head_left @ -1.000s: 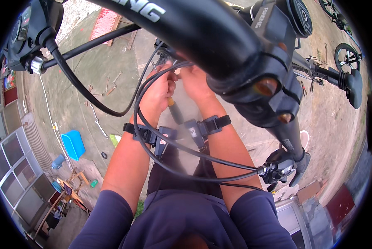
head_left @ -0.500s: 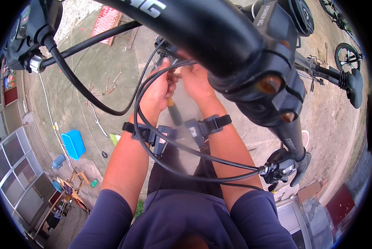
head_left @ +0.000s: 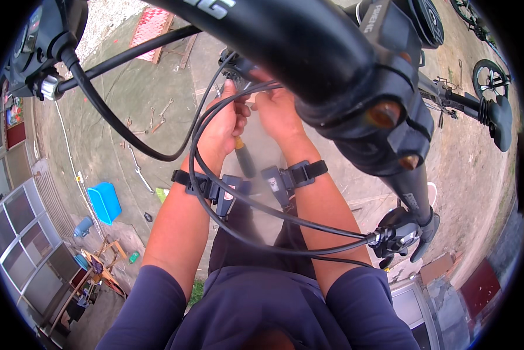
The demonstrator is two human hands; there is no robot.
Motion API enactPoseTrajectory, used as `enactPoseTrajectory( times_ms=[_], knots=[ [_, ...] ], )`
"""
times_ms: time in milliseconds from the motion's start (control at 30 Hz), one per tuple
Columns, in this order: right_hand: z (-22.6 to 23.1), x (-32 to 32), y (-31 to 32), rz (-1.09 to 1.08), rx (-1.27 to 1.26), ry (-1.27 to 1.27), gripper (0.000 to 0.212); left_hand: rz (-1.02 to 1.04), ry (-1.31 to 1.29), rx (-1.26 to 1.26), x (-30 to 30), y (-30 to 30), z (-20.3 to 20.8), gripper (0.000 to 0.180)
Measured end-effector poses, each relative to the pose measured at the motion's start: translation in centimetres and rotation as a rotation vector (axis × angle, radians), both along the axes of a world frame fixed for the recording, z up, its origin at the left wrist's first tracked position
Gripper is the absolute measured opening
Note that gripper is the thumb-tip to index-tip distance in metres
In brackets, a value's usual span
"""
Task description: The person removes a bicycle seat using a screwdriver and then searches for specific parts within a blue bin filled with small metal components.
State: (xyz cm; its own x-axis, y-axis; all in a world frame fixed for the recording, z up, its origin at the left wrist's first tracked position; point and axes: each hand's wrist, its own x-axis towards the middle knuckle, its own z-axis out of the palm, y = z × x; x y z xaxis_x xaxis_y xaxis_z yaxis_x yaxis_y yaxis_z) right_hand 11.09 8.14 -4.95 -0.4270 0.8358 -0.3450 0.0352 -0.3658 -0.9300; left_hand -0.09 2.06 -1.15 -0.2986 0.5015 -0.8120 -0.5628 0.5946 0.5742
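A bicycle's black handlebar (head_left: 297, 55) fills the upper middle, close to me, with thin black cables (head_left: 238, 242) looping in front of my forearms. Beneath it my left hand (head_left: 220, 129) is closed round a tool with a yellow and dark grey handle (head_left: 245, 158). The handle sticks out below the fist; the tool's working end is hard to make out. My right hand (head_left: 278, 116) is beside the left, its fingers bent and pressed together near a dark bicycle part (head_left: 231, 69). Handlebar and cables hide its fingertips and whatever they grip.
Several wrenches (head_left: 137, 169) lie on the ground at left, near a blue plastic bin (head_left: 104, 203). A brake lever (head_left: 425, 236) juts out at right. Another bicycle (head_left: 489, 81) is at the far right. A wooden stand with clutter (head_left: 98, 271) occupies the lower left.
The handlebar has shifted very slightly to the right. My right fingertips have moved a little, and the gap between my hands looks slightly wider. My left hand keeps its hold on the tool.
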Motion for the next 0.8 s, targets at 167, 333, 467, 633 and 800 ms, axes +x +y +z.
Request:
enactPoseTrajectory(
  times_ms=[167,333,467,633,800],
  knots=[
    [1.4,0.1,0.3,0.059,-0.001,-0.166,0.048,0.103,-0.022,0.159,0.2,-0.7,0.5,0.016],
    [1.7,0.3,0.2,0.052,0.083,-0.156,0.046,0.08,-0.019,0.137,-0.2,-0.8,-1.0,0.015],
    [0.4,0.3,0.0,0.007,0.126,-0.085,0.045,0.122,-0.061,0.138,-0.1,-0.7,-1.2,0.015],
    [2.8,0.1,-0.3,-0.011,0.055,-0.048,0.044,0.078,-0.038,0.137,0.0,-0.6,-0.7,0.015],
    [1.7,0.0,0.3,0.063,-0.004,-0.109,0.044,0.065,-0.094,0.153,-0.3,-0.8,-1.2,0.019]
  ],
)
